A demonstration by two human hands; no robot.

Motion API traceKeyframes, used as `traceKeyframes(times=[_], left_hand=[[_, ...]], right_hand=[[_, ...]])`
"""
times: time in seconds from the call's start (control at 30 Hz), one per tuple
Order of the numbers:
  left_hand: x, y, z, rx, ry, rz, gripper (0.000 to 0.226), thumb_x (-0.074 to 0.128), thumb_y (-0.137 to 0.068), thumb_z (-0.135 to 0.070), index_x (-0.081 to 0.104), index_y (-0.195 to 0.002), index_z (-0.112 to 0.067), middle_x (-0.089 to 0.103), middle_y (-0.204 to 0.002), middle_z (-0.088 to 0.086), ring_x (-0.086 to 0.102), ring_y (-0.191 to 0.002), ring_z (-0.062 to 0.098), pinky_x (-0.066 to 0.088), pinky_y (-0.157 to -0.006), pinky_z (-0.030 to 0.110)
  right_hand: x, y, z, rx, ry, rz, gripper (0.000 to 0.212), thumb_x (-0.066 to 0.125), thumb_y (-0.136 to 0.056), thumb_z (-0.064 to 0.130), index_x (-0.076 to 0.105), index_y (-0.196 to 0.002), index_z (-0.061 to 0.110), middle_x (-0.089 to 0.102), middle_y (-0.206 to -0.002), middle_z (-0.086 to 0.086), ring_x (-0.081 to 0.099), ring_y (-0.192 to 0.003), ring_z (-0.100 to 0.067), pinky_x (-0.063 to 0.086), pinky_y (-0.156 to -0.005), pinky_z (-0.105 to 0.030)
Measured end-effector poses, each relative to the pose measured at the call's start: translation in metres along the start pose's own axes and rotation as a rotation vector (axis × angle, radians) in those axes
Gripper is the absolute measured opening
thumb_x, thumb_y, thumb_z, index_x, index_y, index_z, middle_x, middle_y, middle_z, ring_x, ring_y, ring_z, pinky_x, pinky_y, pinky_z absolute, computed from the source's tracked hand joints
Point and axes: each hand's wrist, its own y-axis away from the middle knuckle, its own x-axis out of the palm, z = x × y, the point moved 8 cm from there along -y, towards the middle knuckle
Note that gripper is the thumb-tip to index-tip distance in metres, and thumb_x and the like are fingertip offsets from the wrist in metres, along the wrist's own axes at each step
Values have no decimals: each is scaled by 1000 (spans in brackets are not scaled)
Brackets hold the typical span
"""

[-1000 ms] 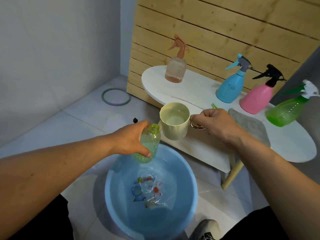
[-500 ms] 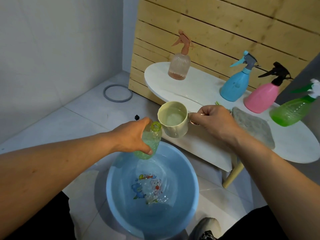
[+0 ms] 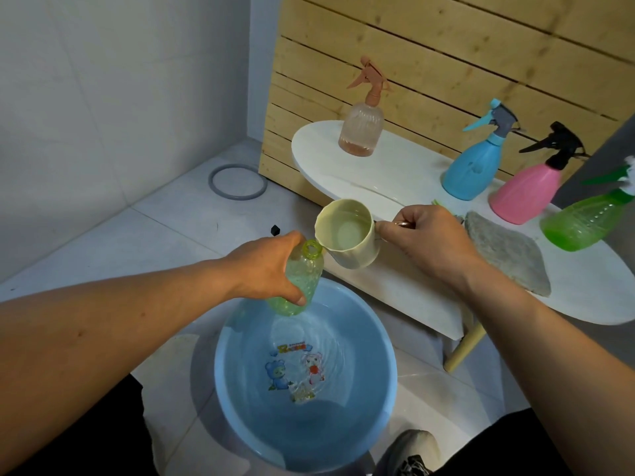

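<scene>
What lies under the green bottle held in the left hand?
A blue basin sits below the green bottle, holding clear water over a cartoon print. The bottle and left hand cover part of its far rim.

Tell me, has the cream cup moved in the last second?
Yes, slightly. Judged against the white table, the cream cup in the right hand has edged left, its lip now by the mouth of the green bottle that the left hand holds.

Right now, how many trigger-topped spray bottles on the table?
4 on the white table: peach bottle far left, blue bottle and pink bottle mid-right, green bottle at the frame's right edge, partly cropped.
</scene>
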Motion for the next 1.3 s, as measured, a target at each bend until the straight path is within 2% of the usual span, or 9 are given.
traceKeyframes(times=[0.43,0.73,1.3], left_hand=[[1,2,-3,-9,-21,7,85,92,-64,-50,43,-131,-31,59,-114,-10,59,-99,16,55,-81,37],[3,2,-4,-7,-15,14,91,91,-64,-51,42,-137,-31,59,-121,-9,59,-105,18,56,-87,40],[6,0,-1,-3,-4,20,90,91,-63,-52,43,-136,-32,60,-121,-9,59,-105,17,56,-88,40]], right_hand=[[-5,5,6,-34,93,-24,40,68,-89,40,53,-60,16,48,-53,4,42,-54,-14,32,-51,-30],[-6,7,9,-51,102,-26,39,67,-90,40,55,-61,17,50,-55,3,44,-56,-14,31,-52,-30],[-6,8,14,-98,137,-49,33,65,-89,42,62,-69,17,57,-62,0,52,-65,-19,37,-58,-33]])
